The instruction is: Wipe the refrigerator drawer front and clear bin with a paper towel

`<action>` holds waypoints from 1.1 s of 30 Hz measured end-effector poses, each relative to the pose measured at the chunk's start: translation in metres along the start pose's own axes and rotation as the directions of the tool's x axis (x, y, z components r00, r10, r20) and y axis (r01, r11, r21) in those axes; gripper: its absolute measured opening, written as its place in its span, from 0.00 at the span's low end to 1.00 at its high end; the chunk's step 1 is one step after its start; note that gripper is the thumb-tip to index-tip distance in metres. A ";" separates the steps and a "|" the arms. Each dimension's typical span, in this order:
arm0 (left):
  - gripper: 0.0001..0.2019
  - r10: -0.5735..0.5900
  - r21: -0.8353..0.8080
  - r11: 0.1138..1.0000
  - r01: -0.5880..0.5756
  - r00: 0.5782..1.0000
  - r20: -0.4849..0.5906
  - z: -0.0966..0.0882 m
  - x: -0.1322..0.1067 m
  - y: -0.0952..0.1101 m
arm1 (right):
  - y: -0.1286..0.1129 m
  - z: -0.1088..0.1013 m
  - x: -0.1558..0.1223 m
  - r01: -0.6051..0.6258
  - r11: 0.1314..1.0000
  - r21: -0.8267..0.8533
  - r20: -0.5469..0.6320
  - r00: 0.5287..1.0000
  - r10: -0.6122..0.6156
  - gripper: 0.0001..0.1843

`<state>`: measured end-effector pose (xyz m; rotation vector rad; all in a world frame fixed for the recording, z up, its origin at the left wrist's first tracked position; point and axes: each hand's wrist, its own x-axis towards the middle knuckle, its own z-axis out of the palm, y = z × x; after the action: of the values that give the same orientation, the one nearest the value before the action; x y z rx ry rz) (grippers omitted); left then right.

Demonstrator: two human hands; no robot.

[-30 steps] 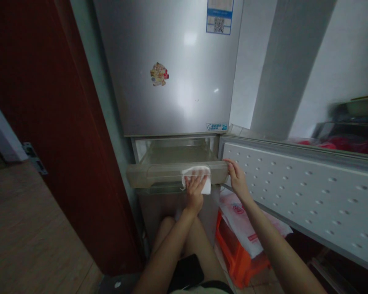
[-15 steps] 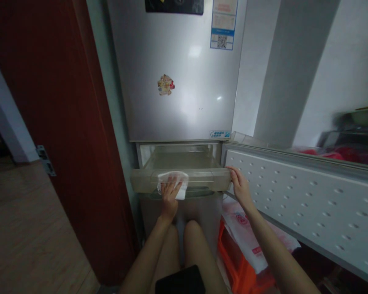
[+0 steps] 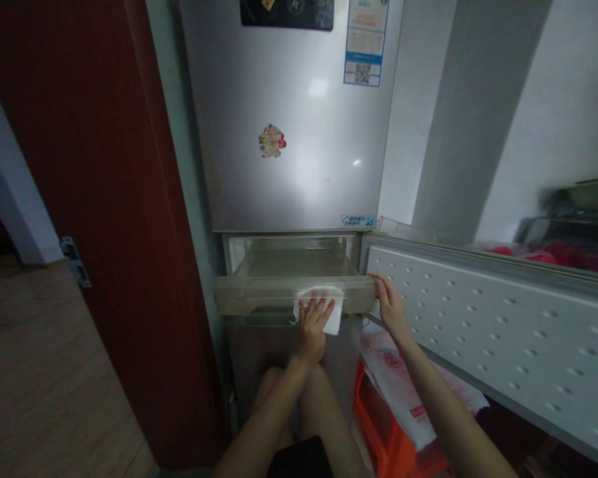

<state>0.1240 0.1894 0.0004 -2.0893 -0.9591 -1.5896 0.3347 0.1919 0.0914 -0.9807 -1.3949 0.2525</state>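
Note:
My left hand [image 3: 315, 325] presses a folded white cloth [image 3: 335, 318] flat against the front of a clear plastic drawer [image 3: 249, 292], right of its middle. The fingers lie extended over the cloth. The drawer is pulled part way out of the fridge's middle compartment, and its visible inside holds nothing. At the drawer's right end, my right hand [image 3: 389, 302] has its fingers curled round the top corner.
The compartment's door [image 3: 478, 318] stands open to the right, above an orange plastic stool [image 3: 383, 431] with a white printed bag [image 3: 403, 385] on it. The closed upper fridge door [image 3: 299, 179] is above the drawer. A dark red door [image 3: 114, 199] stands at left.
My left hand has slid the white cloth rightward along the drawer front, from left of its middle to right of it. My right hand stays at the drawer's corner.

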 end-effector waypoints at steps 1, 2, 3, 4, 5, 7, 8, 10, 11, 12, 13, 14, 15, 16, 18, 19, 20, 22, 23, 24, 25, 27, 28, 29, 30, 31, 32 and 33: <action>0.32 -0.040 -0.009 0.999 0.040 0.999 -0.004 0.007 0.002 0.007 | 0.000 0.000 0.000 0.000 1.000 0.000 0.002 1.000 0.000 0.31; 0.31 -0.067 -0.019 0.998 0.067 0.998 -0.012 0.012 0.003 0.013 | 0.000 -0.001 0.000 0.001 1.000 -0.001 0.005 1.000 -0.001 0.31; 0.31 -0.078 -0.027 0.997 0.078 0.997 -0.018 0.015 0.005 0.017 | 0.001 -0.001 0.000 0.002 1.000 0.000 0.007 1.000 -0.002 0.31; 0.30 -0.074 -0.032 0.997 0.073 0.997 -0.019 0.015 0.006 0.018 | 0.001 -0.001 0.000 0.002 1.000 0.002 0.010 1.000 -0.002 0.31; 0.30 -0.056 -0.032 0.998 0.056 0.998 -0.013 0.013 0.008 0.018 | 0.001 -0.001 0.000 0.002 1.000 0.005 0.011 1.000 -0.002 0.31; 0.31 0.002 -0.017 1.000 -0.002 1.000 0.021 0.004 0.009 0.013 | 0.002 -0.001 0.000 0.000 1.000 0.011 0.012 1.000 -0.001 0.31; 0.32 0.036 -0.004 0.999 -0.036 0.998 0.049 -0.002 0.009 0.008 | 0.002 0.000 0.000 -0.001 1.000 0.013 0.013 1.000 0.001 0.31; 0.33 0.086 0.027 0.996 -0.089 0.991 0.100 -0.016 0.009 -0.003 | 0.003 0.000 -0.001 -0.004 1.000 0.016 0.016 1.000 0.004 0.30; 0.33 0.094 0.045 0.994 -0.100 0.989 0.111 -0.023 0.008 -0.010 | 0.003 0.000 -0.001 -0.005 1.000 0.017 0.017 1.000 0.005 0.30; 0.33 0.095 0.063 0.993 -0.102 0.990 0.107 -0.029 0.007 -0.016 | 0.003 0.000 -0.001 -0.005 1.000 0.017 0.017 1.000 0.005 0.30; 0.32 0.092 0.080 0.992 -0.099 0.992 0.085 -0.035 0.006 -0.023 | 0.002 0.000 -0.002 -0.004 1.000 0.017 0.017 1.000 0.004 0.29; 0.31 0.089 0.095 0.991 -0.094 0.995 0.053 -0.041 0.004 -0.029 | 0.002 0.000 -0.001 -0.004 1.000 0.016 0.016 1.000 0.003 0.29; 0.30 0.088 0.105 0.990 -0.089 0.996 0.012 -0.046 0.003 -0.035 | 0.002 0.000 -0.001 -0.003 1.000 0.015 0.015 1.000 0.003 0.29; 0.30 0.091 0.111 0.990 -0.086 0.995 -0.035 -0.051 0.002 -0.041 | 0.001 0.000 -0.001 -0.003 1.000 0.014 0.014 1.000 0.002 0.29; 0.28 0.088 0.112 0.991 -0.074 0.988 -0.125 -0.061 0.000 -0.052 | 0.001 0.000 -0.001 0.000 1.000 0.014 0.015 1.000 0.000 0.29; 0.27 0.081 0.108 0.992 -0.064 0.984 -0.160 -0.065 -0.001 -0.056 | 0.001 0.000 -0.001 0.002 1.000 0.014 0.017 1.000 -0.002 0.29; 0.26 0.072 0.101 0.993 -0.054 0.980 -0.185 -0.069 -0.001 -0.060 | 0.000 0.000 0.000 0.003 1.000 0.014 0.020 1.000 -0.004 0.29; 0.25 0.056 0.083 0.996 -0.039 0.975 -0.213 -0.073 -0.002 -0.064 | 0.000 -0.001 0.000 0.004 1.000 0.013 0.023 1.000 -0.004 0.29; 0.25 0.048 0.073 0.997 -0.032 0.975 -0.219 -0.074 -0.002 -0.065 | 0.000 -0.001 0.000 0.003 1.000 0.012 0.023 1.000 -0.003 0.29; 0.25 0.038 0.066 0.998 -0.024 0.974 -0.224 -0.074 -0.002 -0.064 | 0.000 -0.001 0.000 0.001 1.000 0.010 0.021 1.000 -0.001 0.30; 0.25 0.023 0.059 0.998 -0.010 0.973 -0.231 -0.072 -0.002 -0.063 | 0.000 -0.001 0.000 -0.001 1.000 0.008 0.019 1.000 0.001 0.30; 0.26 -0.019 0.044 0.999 0.031 0.972 -0.236 -0.065 -0.003 -0.058 | 0.000 -0.001 -0.001 -0.004 1.000 0.004 0.012 1.000 0.004 0.31; 0.27 -0.039 0.036 0.998 0.048 0.973 -0.227 -0.060 -0.003 -0.054 | 0.000 0.000 -0.001 -0.005 1.000 0.003 0.009 1.000 0.005 0.31; 0.27 -0.049 0.026 0.998 0.056 0.977 -0.208 -0.053 -0.004 -0.049 | 0.000 0.000 -0.001 -0.005 1.000 0.001 0.005 1.000 0.005 0.32; 0.28 -0.051 0.014 0.998 0.054 0.983 -0.177 -0.046 -0.004 -0.044 | -0.001 0.000 -0.002 -0.005 1.000 0.000 0.002 1.000 0.005 0.32; 0.29 -0.042 0.002 0.999 0.043 0.989 -0.139 -0.037 -0.004 -0.037 | -0.001 0.000 -0.002 -0.004 1.000 -0.001 -0.001 1.000 0.004 0.31; 0.29 -0.029 -0.009 1.000 0.028 0.995 -0.100 -0.028 -0.004 -0.031 | -0.001 0.001 -0.002 -0.004 1.000 -0.001 -0.003 1.000 0.004 0.31; 0.30 -0.018 -0.019 1.000 0.017 0.998 -0.065 -0.019 -0.005 -0.024 | -0.001 0.001 -0.002 -0.003 1.000 0.000 -0.005 1.000 0.003 0.31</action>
<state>0.0930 0.1929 -0.0008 -2.0329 -0.9464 -1.6702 0.3332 0.1904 0.0907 -0.9826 -1.3894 0.2519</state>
